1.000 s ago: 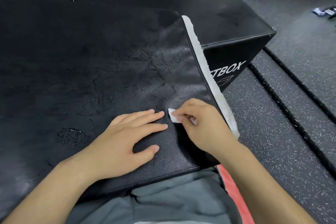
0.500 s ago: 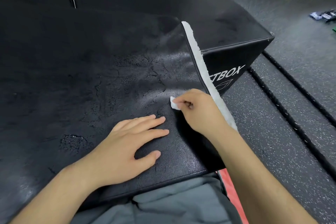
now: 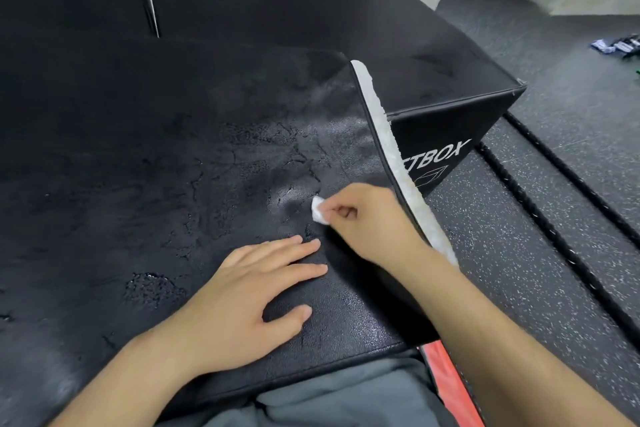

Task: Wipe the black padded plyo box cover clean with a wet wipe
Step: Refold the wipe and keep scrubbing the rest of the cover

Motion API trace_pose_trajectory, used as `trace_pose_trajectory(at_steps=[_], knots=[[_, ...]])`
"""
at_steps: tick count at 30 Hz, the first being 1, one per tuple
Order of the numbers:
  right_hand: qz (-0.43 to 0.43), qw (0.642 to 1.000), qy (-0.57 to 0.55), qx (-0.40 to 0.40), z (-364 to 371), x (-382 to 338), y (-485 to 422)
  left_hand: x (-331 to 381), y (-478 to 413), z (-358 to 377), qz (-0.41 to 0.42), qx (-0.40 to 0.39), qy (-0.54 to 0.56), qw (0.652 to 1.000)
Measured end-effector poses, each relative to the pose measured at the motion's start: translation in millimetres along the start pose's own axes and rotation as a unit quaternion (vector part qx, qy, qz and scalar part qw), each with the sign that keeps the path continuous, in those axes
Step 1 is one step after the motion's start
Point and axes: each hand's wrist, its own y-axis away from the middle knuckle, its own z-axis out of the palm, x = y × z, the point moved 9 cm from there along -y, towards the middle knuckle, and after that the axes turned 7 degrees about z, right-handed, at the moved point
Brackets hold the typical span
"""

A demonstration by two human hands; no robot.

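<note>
Now the right hand [image 3: 363, 218] pinches a small crumpled white wet wipe [image 3: 318, 211] between the thumb and the curled fingers and presses it onto the black padded plyo box cover [image 3: 173, 166]. The cover lies flat under both hands and reaches far to the left of them. Its leather-like skin is cracked and peeling in several patches. The left hand [image 3: 249, 295] rests on the cover with straight fingers, just beside the right hand and nearer to the person, and it holds nothing. I think it steadies the cover.

Close on the right of the right hand runs a white fuzzy strip [image 3: 391, 149] along the cover's edge. Beyond the strip a second black box [image 3: 443, 135] with white letters stands on the speckled rubber floor [image 3: 536, 253].

The step in hand seems to be the wiping itself, near the right edge. Most of the surface to the left looks dull, so I judge that much work remains. The wipe is very small, so the next move calls for many short, even strokes leading away from the left hand, with gentle pressure over the cracked patches, where the wipe may catch on loose flakes
</note>
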Motion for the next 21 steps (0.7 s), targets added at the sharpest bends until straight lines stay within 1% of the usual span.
trace_pose_trajectory(at_steps=[1, 2, 5, 7, 9, 10, 11, 12, 13, 15, 16, 17, 18, 19, 21], knots=[[-0.013, 1.0, -0.006, -0.018, 4, -5, 3, 0, 0, 0, -0.001, -0.002, 0.003, 1.0], [-0.011, 1.0, 0.001, -0.018, 3, -1, -3, 0, -1, -1, -0.001, -0.001, 0.004, 1.0], [0.049, 0.997, 0.02, 0.047, -17, 28, -45, 1, -3, -2, 0.0, 0.0, 0.001, 1.0], [0.064, 0.995, 0.034, 0.063, -18, 29, -54, 1, -2, -1, -0.001, -0.001, 0.001, 1.0], [0.013, 0.997, 0.066, 0.031, 0, 6, -41, 0, -1, 0, -0.001, -0.001, 0.004, 1.0], [-0.014, 0.998, 0.06, 0.004, 10, -7, -31, 0, -1, 0, 0.0, 0.0, 0.004, 1.0], [-0.028, 0.998, 0.047, -0.017, 16, -14, -26, -1, 0, 0, 0.001, 0.002, 0.005, 1.0], [-0.024, 0.999, 0.039, -0.027, 19, -10, -30, -1, -1, 0, 0.003, 0.003, 0.005, 1.0], [-0.01, 0.999, 0.04, -0.018, 16, -4, -42, -1, -2, 0, 0.005, 0.002, 0.004, 1.0], [0.049, 0.997, 0.042, 0.033, 0, 19, -71, -1, -2, 1, 0.007, -0.002, -0.005, 1.0], [0.077, 0.995, 0.028, 0.054, -7, 27, -82, -1, -2, 1, 0.007, 0.0, -0.006, 1.0], [0.087, 0.994, 0.018, 0.062, -8, 28, -85, 0, -1, 1, 0.006, 0.006, -0.003, 1.0], [0.083, 0.995, 0.012, 0.056, -3, 21, -83, 0, 0, 0, 0.006, 0.012, 0.0, 1.0], [0.06, 0.998, 0.012, 0.034, 6, 6, -76, 1, 1, 0, 0.006, 0.014, 0.007, 1.0], [-0.022, 1.0, 0.013, -0.018, 30, -30, -54, 1, 0, -1, 0.004, 0.012, 0.01, 1.0]])
